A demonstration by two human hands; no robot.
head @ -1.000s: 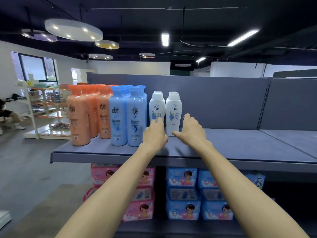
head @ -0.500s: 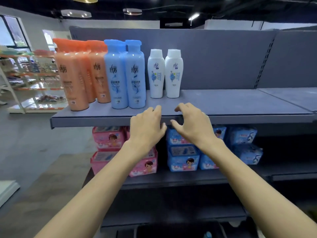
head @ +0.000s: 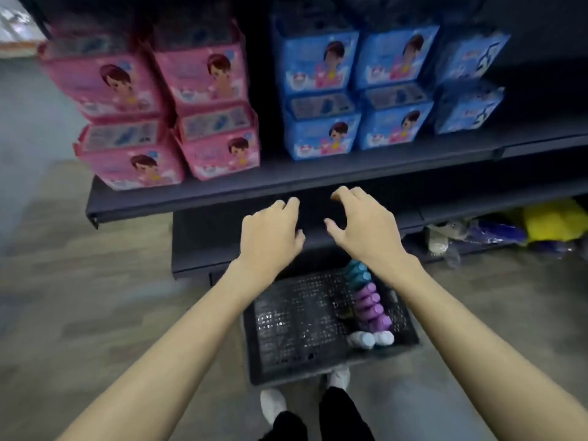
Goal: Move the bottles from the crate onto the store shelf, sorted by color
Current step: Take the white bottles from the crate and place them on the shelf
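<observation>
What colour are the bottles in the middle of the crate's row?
Purple bottles, clearest in the head view.

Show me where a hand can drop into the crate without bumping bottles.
The crate is bare across its left and middle, from the left wall to the bottle row. It is crowded along the right wall: teal bottles, then purple bottles, then white bottles. Both hands, left hand and right hand, are empty.

perforated plastic crate (head: 286, 316), seemingly matt shelf (head: 222, 192)

Bare forearms without sleeves, black trousers (head: 345, 418), and white shoes (head: 273, 404).
</observation>
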